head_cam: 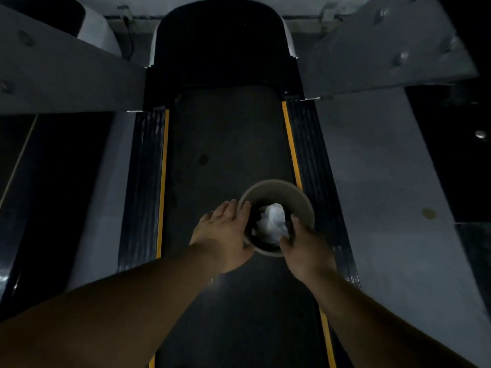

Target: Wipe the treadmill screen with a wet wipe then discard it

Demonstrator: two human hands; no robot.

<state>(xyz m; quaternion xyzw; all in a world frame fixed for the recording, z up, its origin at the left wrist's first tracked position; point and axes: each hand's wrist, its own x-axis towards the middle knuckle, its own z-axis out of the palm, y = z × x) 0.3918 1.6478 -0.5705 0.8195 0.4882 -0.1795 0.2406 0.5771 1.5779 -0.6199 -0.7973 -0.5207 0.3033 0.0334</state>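
Observation:
A small round beige bin point(305, 200) stands on the dark treadmill belt point(228, 144), close to the right yellow stripe. A crumpled white wet wipe point(271, 221) lies inside it. My left hand point(225, 232) clasps the bin's left wall, with one fingertip hooked over the rim. My right hand point(305, 248) reaches over the near right rim into the bin. Its thumb and forefinger pinch the wipe's right edge. The treadmill screen is out of view.
Grey treadmill uprights point(385, 54) slant across the upper left and upper right. Ribbed black side rails point(144, 181) with yellow stripes run along both sides of the belt. The black motor hood point(223, 43) sits at the belt's far end. The scene is dim.

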